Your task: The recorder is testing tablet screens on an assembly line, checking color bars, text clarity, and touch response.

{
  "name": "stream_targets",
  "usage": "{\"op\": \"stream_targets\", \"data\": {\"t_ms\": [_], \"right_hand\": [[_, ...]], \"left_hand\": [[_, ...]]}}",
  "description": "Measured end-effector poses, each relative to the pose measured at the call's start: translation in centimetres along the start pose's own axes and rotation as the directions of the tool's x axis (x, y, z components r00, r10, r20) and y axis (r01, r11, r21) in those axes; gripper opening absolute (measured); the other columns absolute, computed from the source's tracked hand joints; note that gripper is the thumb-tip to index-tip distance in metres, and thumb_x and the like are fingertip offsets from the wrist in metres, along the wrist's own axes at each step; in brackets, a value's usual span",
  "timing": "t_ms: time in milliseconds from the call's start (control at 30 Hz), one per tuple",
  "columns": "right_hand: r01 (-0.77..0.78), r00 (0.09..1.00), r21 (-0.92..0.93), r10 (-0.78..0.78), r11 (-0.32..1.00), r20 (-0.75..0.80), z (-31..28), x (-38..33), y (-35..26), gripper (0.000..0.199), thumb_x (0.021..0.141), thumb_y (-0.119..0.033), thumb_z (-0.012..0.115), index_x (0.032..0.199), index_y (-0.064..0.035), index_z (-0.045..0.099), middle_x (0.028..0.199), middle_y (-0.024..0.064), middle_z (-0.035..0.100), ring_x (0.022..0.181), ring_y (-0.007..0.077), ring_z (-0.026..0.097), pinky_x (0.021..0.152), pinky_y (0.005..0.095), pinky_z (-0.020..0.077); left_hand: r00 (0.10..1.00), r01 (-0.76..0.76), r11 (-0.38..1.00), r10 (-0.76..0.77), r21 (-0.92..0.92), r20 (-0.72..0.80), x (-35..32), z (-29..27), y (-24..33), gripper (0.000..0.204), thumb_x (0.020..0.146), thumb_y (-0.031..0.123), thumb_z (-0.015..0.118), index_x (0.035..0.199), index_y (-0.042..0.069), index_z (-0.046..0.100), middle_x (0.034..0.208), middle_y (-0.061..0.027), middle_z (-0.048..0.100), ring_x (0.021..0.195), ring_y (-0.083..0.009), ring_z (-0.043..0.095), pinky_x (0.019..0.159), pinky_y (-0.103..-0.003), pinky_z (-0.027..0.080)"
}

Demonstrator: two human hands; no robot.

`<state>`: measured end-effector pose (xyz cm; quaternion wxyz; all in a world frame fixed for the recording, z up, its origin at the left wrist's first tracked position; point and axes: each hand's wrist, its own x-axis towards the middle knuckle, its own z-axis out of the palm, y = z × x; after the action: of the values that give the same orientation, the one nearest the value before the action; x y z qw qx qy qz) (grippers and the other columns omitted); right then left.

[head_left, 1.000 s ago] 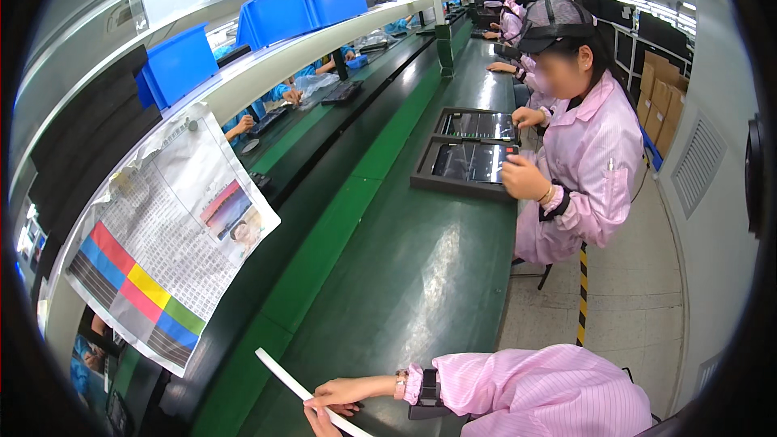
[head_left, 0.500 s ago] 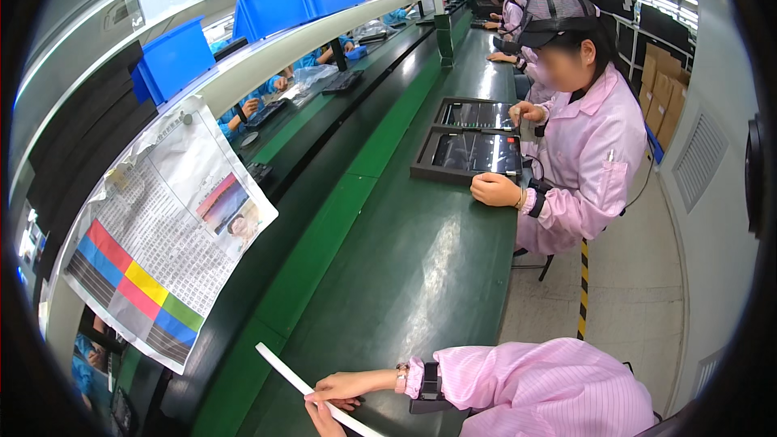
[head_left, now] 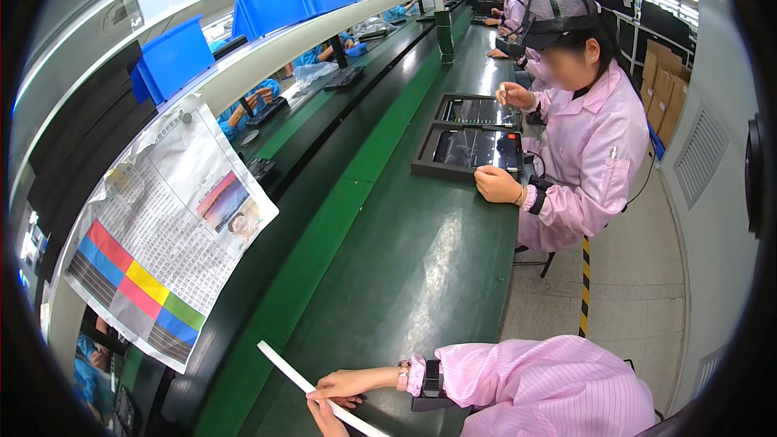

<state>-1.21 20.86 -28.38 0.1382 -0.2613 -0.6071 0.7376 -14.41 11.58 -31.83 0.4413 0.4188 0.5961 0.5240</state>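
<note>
Long thin white strip (head_left: pixel 312 388), slanted across the green bench, possibly plastic, lower end hidden.

The white strip (head_left: pixel 324 395) runs off the lower edge of the picture, so its near end is out of sight. The left hand (head_left: pixel 328 421) is cut by that same edge; only a few fingers (head_left: pixel 320 413) show, and its grip cannot be told. The right hand (head_left: pixel 348 383) lies over the strip, its fingertips underneath hidden. Print on the hanging paper sheet (head_left: pixel 162 226) is too small to read.
</note>
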Motion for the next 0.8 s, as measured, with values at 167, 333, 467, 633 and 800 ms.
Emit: {"op": "stream_targets", "data": {"t_ms": [167, 333, 467, 633, 800], "right_hand": [[0.031, 0.999, -0.004, -0.031, 1.000, -0.013, 0.1, -0.1, -0.2, 0.060, 0.087, -0.058, 0.043, 0.078, 0.0004, 0.052, 0.048, 0.0043, 0.051, 0.036, 0.0117, 0.050, 0.033, 0.0218, 0.0388], [0.029, 0.999, -0.007, -0.030, 1.000, -0.018, 0.1, 0.1, 0.1, 0.060, 0.087, -0.058, 0.043, 0.078, 0.0006, 0.052, 0.047, 0.0050, 0.052, 0.036, 0.0119, 0.050, 0.032, 0.0225, 0.0390], [0.047, 0.999, -0.007, -0.047, 0.999, -0.019, 0.0, 0.2, 0.3, 0.061, 0.087, -0.058, 0.043, 0.078, 0.0012, 0.052, 0.047, 0.0056, 0.052, 0.035, 0.0124, 0.050, 0.031, 0.0231, 0.0390], [-0.008, 1.000, 0.016, 0.009, 1.000, -0.002, 0.0, -0.1, -0.3, 0.055, 0.089, -0.053, 0.044, 0.087, 0.0014, 0.053, 0.050, 0.0032, 0.049, 0.038, 0.0102, 0.047, 0.034, 0.0218, 0.0345], [0.021, 1.000, 0.008, -0.021, 1.000, 0.002, -0.1, -0.2, -0.1, 0.056, 0.089, -0.054, 0.044, 0.087, 0.0019, 0.053, 0.049, 0.0030, 0.049, 0.038, 0.0102, 0.047, 0.034, 0.0216, 0.0350]], "left_hand": [[0.999, -0.020, 1.000, 0.021, 0.006, -0.044, -0.2, 0.6, 0.9, 0.045, 0.095, 0.038, 0.042, 0.119, 0.000, 0.045, 0.092, -0.0082, 0.057, 0.081, -0.0148, 0.054, 0.072, -0.025, 0.043], [0.999, -0.015, 1.000, 0.016, 0.010, -0.040, -0.4, 0.8, 1.6, 0.045, 0.095, 0.038, 0.042, 0.120, 0.000, 0.045, 0.092, -0.0080, 0.057, 0.082, -0.0148, 0.054, 0.073, -0.025, 0.043], [0.999, -0.019, 1.000, 0.020, 0.019, -0.032, -0.7, 0.9, 2.2, 0.045, 0.095, 0.037, 0.043, 0.120, 0.000, 0.044, 0.094, -0.0077, 0.057, 0.084, -0.0150, 0.054, 0.075, -0.026, 0.043], [1.000, -0.015, 0.999, 0.016, 0.048, -0.015, -0.5, 0.3, 1.1, 0.050, 0.094, 0.038, 0.044, 0.124, -0.001, 0.042, 0.102, -0.0099, 0.056, 0.091, -0.0167, 0.053, 0.079, -0.027, 0.042], [0.999, 0.031, 0.997, -0.028, 0.075, -0.039, -1.0, 0.9, 2.5, 0.057, 0.094, 0.040, 0.044, 0.130, -0.003, 0.037, 0.115, -0.0141, 0.052, 0.103, -0.0196, 0.051, 0.088, -0.029, 0.040]]}}
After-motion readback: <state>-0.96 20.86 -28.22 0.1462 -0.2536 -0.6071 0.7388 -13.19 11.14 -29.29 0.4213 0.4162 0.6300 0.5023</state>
